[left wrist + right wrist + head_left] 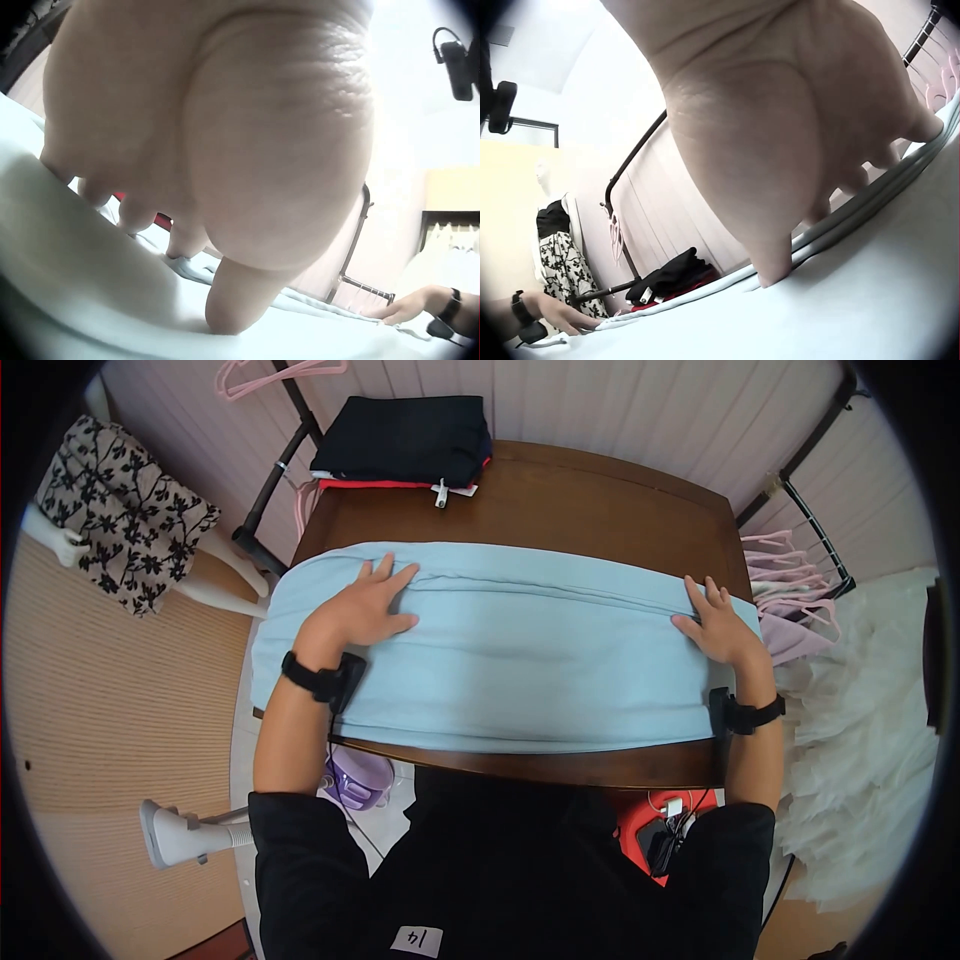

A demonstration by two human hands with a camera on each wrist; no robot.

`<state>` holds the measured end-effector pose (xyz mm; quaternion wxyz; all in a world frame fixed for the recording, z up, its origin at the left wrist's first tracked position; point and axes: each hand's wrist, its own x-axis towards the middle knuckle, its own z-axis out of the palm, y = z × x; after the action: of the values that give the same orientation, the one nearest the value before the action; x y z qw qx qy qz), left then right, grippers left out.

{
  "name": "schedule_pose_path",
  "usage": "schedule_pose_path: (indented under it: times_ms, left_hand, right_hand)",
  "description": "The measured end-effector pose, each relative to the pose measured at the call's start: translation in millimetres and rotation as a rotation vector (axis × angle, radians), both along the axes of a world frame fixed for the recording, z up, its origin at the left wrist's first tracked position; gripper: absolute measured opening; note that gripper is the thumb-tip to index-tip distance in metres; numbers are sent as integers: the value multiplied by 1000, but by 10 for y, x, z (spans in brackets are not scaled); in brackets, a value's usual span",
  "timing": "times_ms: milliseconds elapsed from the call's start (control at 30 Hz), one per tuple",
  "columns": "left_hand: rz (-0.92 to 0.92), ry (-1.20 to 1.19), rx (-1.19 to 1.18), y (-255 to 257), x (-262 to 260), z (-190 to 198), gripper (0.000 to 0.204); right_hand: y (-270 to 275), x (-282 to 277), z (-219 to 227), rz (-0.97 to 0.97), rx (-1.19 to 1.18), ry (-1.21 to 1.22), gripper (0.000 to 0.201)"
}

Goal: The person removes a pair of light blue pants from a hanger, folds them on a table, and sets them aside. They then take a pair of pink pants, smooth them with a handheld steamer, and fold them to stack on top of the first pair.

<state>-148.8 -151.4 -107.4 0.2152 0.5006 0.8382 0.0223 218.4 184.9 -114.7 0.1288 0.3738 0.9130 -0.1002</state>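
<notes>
Head view showed a pale blue cloth (520, 670) spread wide under two hands

The cloth lay across the brown table (620, 490), covering its middle from the left edge to the right edge. A narrow strip of dark wood showed along the near edge, and a broader stretch ran bare toward the far edge. To my eye the cloth looked soft and matt, all one colour, long from side to side. A raised double crease ran lengthwise along its far part, between the hands, while the wide middle was mostly smooth with faint ripples. Thin layered lines followed its near border.

The person's left hand (360, 605) rested on the left part, fingers spread and released, their tips touching the fabric. The right hand (725, 630) lay likewise near the right edge, its fingers parted and clenching nothing; the right wrist view had its thumb tip down on the cloth, just beside the layered folds. At the far left corner sat a stack of folded black clothing (400, 440), with red fabric (370, 484) peeking out beneath.
</notes>
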Motion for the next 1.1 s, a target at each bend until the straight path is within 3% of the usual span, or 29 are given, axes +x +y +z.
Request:
schedule_pose_path:
  times_ms: [267,400,433,500,567,633,767,800,1100]
  left_hand:
    - [41,3,8,549,127,-27,80]
    - [37,-47,45,484,123,2,77]
    - [48,-49,55,419,86,-37,77]
    - [-16,-192,309,171,-8,-119,75]
    - [24,-62,375,-240,18,-80,73]
    - [199,66,293,-688,110,87,73]
    - [438,154,261,-1301,65,-102,78]
    - [515,163,216,-1383,90,-152,80]
    - [483,200,131,-1572,388,-176,82]
  right_hand:
    - [483,222,-80,-96,25,-23,86]
    - [467,183,-31,-136,11,-40,91]
    - [459,190,-21,-126,21,-41,91]
    - [441,206,-18,-118,2,-4,91]
    - [393,245,-13,-129,-25,60,91]
    - [396,346,-60,-36,-31,174,86]
    - [219,242,12,-10,12,233,83]
    - [187,190,15,11,-46,204,82]
    - [3,201,51,24,-95,65,85]
